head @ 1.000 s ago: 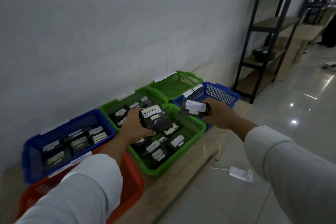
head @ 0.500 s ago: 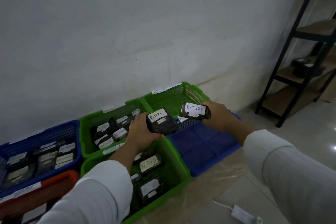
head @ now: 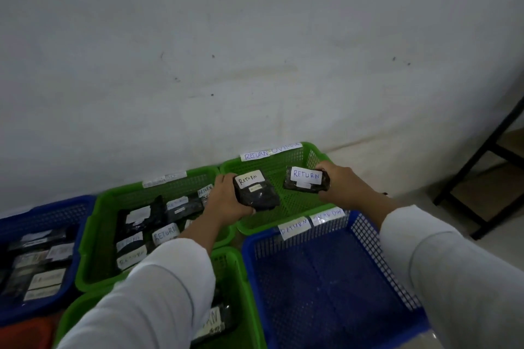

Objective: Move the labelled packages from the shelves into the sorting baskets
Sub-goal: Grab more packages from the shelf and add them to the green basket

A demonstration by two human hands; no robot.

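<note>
My left hand [head: 224,201] grips a black package labelled RETURN [head: 256,193]. A second black package with a white RETURN label [head: 306,183] is held in my right hand [head: 344,184]. Both packages hang over the far green basket [head: 283,159], which carries a RETURN OVERDUE tag on its back rim and holds nothing else. In front of it stands a blue basket [head: 326,278] with RETURN and OVERDUE tags, with no packages inside.
A green basket [head: 113,207] with several labelled black packages sits left of the far one. Another green basket [head: 235,292] lies under my left forearm. A blue basket [head: 37,258] with packages and an orange basket [head: 25,334] are at the far left. A black shelf frame [head: 487,173] stands at right.
Both hands have carried their packages forward and right, from over the near baskets to over the far green basket. My view has shifted down and left, leaving most of the shelf out of sight.
</note>
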